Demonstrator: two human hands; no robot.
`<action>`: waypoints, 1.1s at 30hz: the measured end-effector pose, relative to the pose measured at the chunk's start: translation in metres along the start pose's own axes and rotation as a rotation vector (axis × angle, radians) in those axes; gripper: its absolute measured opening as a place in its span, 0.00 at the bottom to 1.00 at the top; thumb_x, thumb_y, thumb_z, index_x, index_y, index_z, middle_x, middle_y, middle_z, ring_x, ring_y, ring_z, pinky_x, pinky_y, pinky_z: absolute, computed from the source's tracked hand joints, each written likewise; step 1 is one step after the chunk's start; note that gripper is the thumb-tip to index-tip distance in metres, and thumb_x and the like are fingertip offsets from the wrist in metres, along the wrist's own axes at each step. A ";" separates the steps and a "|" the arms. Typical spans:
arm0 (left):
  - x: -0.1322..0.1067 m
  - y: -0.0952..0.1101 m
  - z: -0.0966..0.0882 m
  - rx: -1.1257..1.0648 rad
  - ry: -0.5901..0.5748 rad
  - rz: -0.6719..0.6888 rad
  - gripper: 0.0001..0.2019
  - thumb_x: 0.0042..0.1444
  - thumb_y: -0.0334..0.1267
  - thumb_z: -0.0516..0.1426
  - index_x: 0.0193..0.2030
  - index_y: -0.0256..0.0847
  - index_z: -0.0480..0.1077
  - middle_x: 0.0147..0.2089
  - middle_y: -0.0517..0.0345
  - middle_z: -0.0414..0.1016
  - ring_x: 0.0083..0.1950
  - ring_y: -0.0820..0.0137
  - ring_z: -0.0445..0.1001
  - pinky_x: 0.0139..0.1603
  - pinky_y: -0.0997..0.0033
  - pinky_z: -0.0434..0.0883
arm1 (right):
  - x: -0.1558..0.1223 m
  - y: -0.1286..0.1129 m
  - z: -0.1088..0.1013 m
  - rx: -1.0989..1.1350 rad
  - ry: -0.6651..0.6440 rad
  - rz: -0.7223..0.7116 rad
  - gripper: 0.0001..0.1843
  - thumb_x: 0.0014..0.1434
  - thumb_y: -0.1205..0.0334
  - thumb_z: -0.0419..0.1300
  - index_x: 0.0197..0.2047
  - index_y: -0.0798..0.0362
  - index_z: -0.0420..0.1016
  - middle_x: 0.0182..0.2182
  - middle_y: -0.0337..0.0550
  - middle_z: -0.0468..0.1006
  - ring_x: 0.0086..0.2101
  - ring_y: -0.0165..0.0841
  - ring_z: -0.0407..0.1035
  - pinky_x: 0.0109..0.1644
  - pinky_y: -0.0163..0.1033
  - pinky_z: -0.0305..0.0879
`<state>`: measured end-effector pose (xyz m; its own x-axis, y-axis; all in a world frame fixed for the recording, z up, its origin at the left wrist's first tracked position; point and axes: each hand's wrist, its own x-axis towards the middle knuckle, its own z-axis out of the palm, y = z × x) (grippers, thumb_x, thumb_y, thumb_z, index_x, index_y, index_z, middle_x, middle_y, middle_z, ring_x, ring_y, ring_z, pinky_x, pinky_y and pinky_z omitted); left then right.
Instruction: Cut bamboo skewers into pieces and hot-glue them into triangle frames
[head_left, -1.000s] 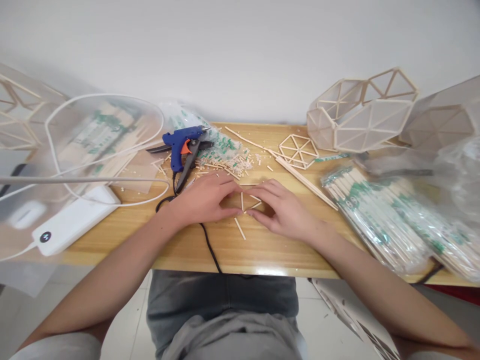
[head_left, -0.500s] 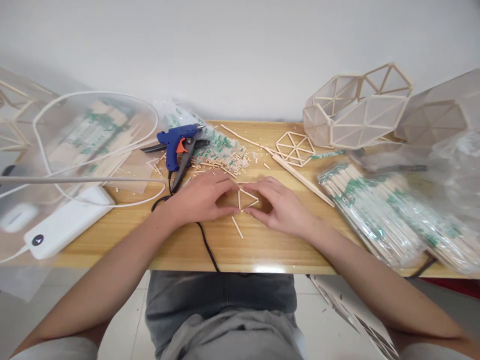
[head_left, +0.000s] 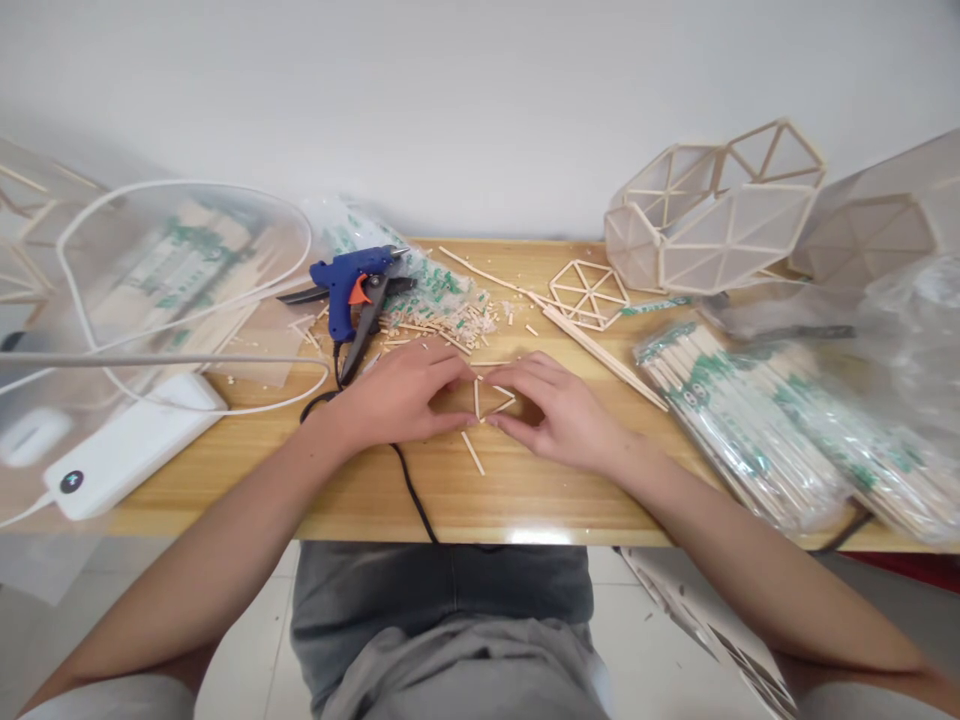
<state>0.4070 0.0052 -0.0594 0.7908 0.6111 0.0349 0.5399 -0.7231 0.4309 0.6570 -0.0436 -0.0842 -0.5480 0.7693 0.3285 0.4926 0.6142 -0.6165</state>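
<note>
A small triangle of thin wooden sticks lies on the table between my hands. My left hand has its thumb and fingertips at the triangle's left stick, one at each end. From the other side my right hand pinches the same two corners with thumb and forefinger. Both hands are closed on the triangle, their fingertips nearly meeting. Just below it lies a loose short stick. Another stick is partly visible behind the fingertips.
Behind my left hand, a blue glue gun and dark-handled cutters lie by stick scraps. A hexagonal stick frame and long sticks lie behind my right hand. Bagged sticks sit right, a white power bank left.
The hands keep their grip on the triangle and have hardly moved. The whole view has shifted very slightly.
</note>
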 end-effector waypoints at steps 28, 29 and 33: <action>-0.001 -0.001 -0.002 0.014 0.008 0.006 0.18 0.64 0.50 0.63 0.51 0.39 0.77 0.46 0.51 0.78 0.49 0.60 0.76 0.49 0.62 0.69 | 0.000 -0.003 -0.003 -0.075 -0.101 -0.071 0.11 0.70 0.61 0.61 0.53 0.48 0.80 0.52 0.52 0.77 0.51 0.44 0.70 0.58 0.54 0.71; -0.001 -0.002 -0.002 0.019 0.017 0.012 0.18 0.64 0.51 0.63 0.51 0.39 0.77 0.46 0.51 0.78 0.49 0.60 0.76 0.50 0.62 0.69 | 0.000 -0.003 -0.003 -0.074 -0.099 -0.073 0.11 0.70 0.61 0.60 0.53 0.48 0.80 0.51 0.51 0.77 0.51 0.44 0.70 0.58 0.54 0.71; -0.002 -0.004 -0.004 0.034 0.054 0.026 0.15 0.65 0.49 0.62 0.50 0.39 0.77 0.44 0.52 0.78 0.50 0.60 0.76 0.53 0.62 0.69 | 0.000 -0.002 -0.002 -0.067 -0.093 -0.076 0.11 0.70 0.60 0.61 0.53 0.47 0.80 0.51 0.50 0.77 0.51 0.44 0.70 0.58 0.53 0.71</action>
<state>0.4016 0.0084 -0.0576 0.7886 0.6076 0.0944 0.5295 -0.7491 0.3982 0.6574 -0.0447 -0.0812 -0.6443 0.7023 0.3028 0.4895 0.6829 -0.5423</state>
